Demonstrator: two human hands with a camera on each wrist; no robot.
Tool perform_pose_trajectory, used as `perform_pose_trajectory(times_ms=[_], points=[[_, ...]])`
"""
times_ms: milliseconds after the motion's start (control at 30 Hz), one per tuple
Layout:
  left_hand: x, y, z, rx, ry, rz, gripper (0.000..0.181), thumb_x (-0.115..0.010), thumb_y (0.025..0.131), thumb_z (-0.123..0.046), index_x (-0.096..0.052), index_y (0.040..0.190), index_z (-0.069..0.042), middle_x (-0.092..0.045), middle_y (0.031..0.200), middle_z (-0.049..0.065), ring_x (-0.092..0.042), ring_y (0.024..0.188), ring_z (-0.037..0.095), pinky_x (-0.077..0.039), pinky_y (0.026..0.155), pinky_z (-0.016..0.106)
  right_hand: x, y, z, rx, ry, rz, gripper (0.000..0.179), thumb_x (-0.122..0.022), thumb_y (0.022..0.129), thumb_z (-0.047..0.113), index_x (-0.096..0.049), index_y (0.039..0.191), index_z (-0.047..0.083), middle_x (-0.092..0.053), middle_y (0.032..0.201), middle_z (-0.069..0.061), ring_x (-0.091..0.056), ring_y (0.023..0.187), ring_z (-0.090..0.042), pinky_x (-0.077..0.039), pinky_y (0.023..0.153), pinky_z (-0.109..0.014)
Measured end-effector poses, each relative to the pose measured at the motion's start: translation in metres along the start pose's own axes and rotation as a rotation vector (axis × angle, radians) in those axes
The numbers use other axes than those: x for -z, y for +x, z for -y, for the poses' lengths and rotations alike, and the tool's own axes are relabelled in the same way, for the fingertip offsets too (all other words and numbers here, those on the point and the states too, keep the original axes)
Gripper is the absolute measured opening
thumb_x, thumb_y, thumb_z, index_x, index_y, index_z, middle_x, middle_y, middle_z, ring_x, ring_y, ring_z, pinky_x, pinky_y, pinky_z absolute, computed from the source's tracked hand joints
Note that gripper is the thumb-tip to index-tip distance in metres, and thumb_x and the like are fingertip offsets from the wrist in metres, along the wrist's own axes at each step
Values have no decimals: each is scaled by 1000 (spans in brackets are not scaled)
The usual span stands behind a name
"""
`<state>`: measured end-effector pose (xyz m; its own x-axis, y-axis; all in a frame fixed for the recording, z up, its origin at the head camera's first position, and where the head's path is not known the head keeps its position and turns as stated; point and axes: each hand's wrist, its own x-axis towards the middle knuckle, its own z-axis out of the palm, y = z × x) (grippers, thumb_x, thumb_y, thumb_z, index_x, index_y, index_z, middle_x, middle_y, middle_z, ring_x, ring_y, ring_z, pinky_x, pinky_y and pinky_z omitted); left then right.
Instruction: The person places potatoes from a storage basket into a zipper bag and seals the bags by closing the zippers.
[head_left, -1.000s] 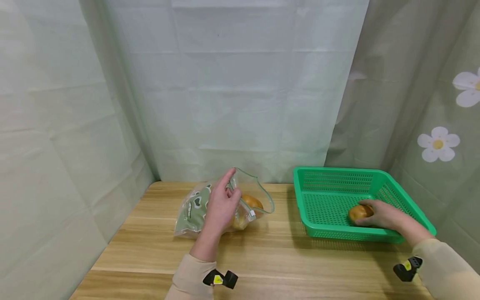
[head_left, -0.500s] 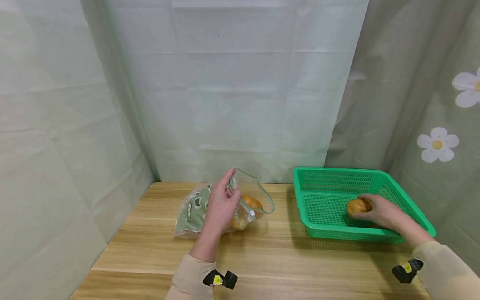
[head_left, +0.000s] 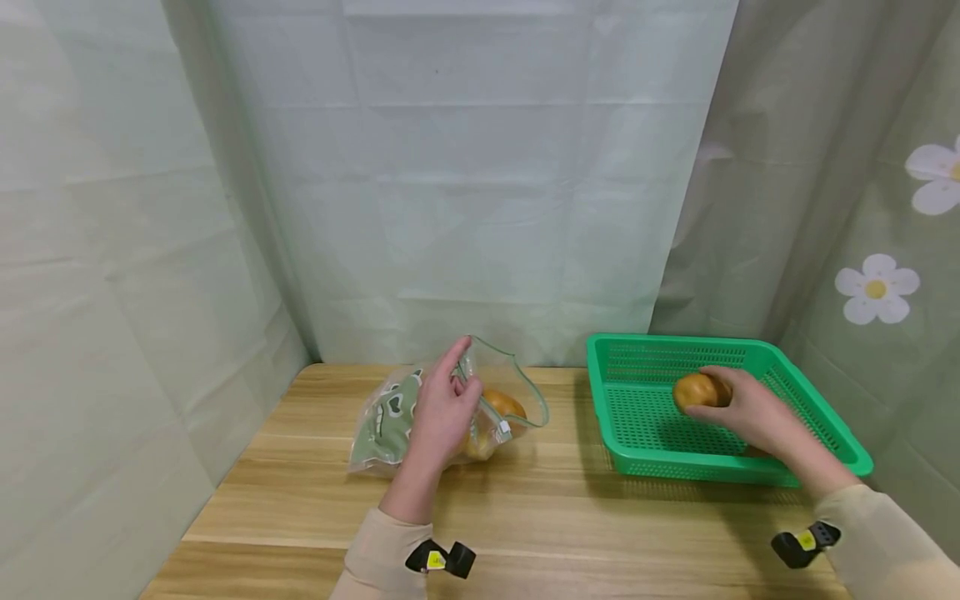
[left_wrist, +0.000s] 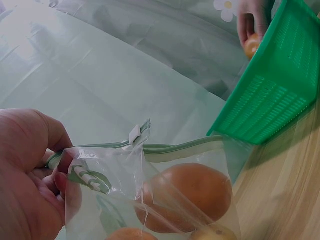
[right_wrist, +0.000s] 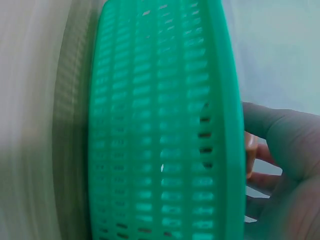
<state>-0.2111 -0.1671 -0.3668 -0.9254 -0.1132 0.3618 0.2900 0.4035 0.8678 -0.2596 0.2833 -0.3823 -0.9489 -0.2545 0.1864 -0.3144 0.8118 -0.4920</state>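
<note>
My left hand (head_left: pixel 442 408) pinches the rim of a clear zip bag (left_wrist: pixel 107 160) with a green-edged mouth and a white slider. The mouth stands open toward the right. Inside the bag lie a smooth orange-brown oval thing (left_wrist: pixel 192 197) and a yellowish one (left_wrist: pixel 215 233); folds partly hide them. My right hand (head_left: pixel 757 410) holds a round orange-brown thing (head_left: pixel 694 392) between thumb and fingers, above the floor of the green plastic basket (head_left: pixel 645 417). The right wrist view mostly shows the basket's slotted wall, which hides much of the held thing.
Another brown thing (head_left: pixel 756 452) shows under my right wrist in the basket, mostly hidden. The wooden table (head_left: pixel 540 533) runs in front of the bag and basket. Pale curtains (head_left: pixel 465 183) hang behind and at both sides.
My right hand has lifted the round orange-brown thing off the basket floor and carried it a little left and away from me. The left hand and the bag have stayed in place.
</note>
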Motion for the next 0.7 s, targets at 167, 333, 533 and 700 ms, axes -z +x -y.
perform_pose_trajectory(times_ms=[167, 333, 533, 700], points=[[0, 0, 0, 4, 5, 0, 68, -60, 99, -8, -53, 165, -19, -53, 86, 5, -38, 54, 13, -32, 48, 24, 0, 1, 17, 25, 20, -32, 72, -87, 97, 37, -60, 149, -5, -69, 125, -22, -62, 97, -29, -50, 72, -41], [1, 0, -1, 5, 2, 2, 67, -60, 99, -8, -53, 165, -16, -46, 69, -1, -38, 53, 13, -31, 47, 24, 0, 3, 34, 37, 33, -58, 75, -86, 98, 40, -58, 152, -3, -65, 134, -26, -62, 106, -36, -52, 75, -43], [0, 0, -1, 11, -9, 4, 67, -61, 100, -8, -53, 165, -17, -46, 71, 0, -38, 53, 14, -31, 47, 24, -3, 4, 55, 49, 54, -96, 75, -87, 97, 40, -58, 153, -2, -63, 140, -27, -61, 116, -40, -52, 83, -49], [0, 0, -1, 7, -4, 1, 67, -60, 100, -8, -53, 165, -18, -50, 79, 4, -38, 54, 13, -31, 48, 23, -6, 5, 68, 65, 92, -100, 73, -87, 97, 38, -59, 152, 0, -63, 140, -24, -60, 116, -39, -53, 85, -50]])
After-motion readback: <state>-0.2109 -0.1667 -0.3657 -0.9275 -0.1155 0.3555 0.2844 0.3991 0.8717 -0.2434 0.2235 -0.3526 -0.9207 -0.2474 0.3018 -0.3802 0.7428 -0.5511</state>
